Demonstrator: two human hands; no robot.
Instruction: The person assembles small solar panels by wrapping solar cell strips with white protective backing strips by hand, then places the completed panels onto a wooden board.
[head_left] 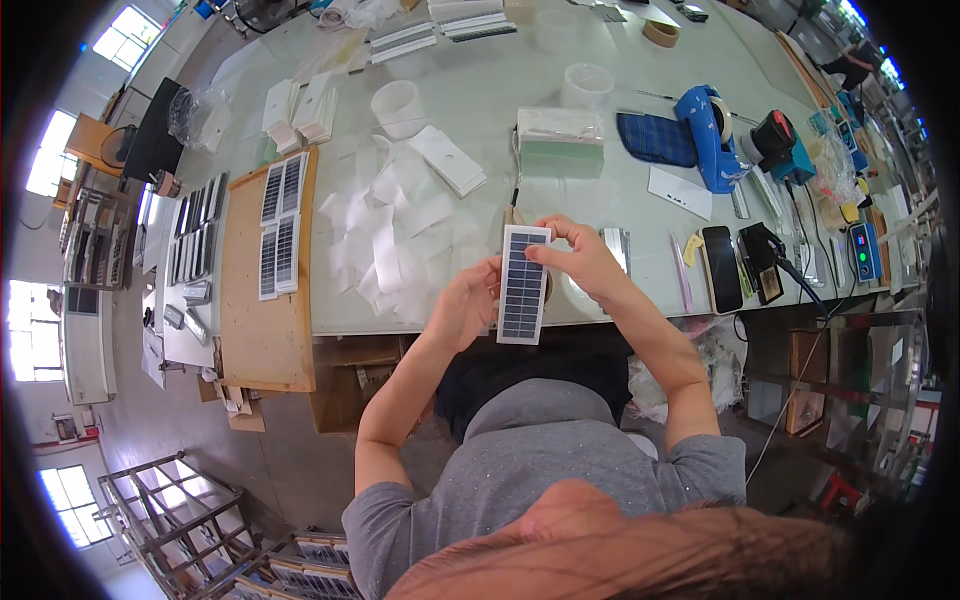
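In the head view, the right hand pinches the upper right edge of a small solar panel, thumb on its face, while the left hand is half-curled at the panel's left edge, though whether it grips cannot be told. The panel is upright in the view, over the near edge of the surface, with a heap of white strips to its left and a phone to its right.
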